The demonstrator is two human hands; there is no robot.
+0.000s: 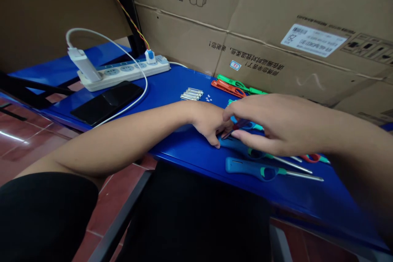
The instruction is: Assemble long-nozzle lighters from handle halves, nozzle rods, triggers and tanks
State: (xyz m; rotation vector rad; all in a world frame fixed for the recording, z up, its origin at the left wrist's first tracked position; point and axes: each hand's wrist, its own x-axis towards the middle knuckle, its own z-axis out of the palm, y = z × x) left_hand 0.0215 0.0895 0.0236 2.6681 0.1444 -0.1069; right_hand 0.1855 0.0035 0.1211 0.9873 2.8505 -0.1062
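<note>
My right hand point(273, 120) pinches a slim dark-red tool point(238, 127) between thumb and fingers, its thin end pointing down to the left. Its exact kind is hidden by the fingers. Below it lies a blue long-necked lighter point(235, 144), held against the table at its handle end by my left hand point(210, 120), whose fingertips are partly covered. A second blue lighter point(245, 168) with a metal neck lies in front. Behind my right hand, more lighter parts in blue and teal show in pieces, and a red-ringed lighter point(313, 158) pokes out beneath my wrist.
Several metal tubes point(192, 93) and small white bits point(208, 98) lie behind my left hand. Orange point(227, 87) and green point(231, 82) lighter casings rest by the cardboard box point(260, 41). At left are a black phone point(107, 101) and a power strip point(125, 71) with a white cable.
</note>
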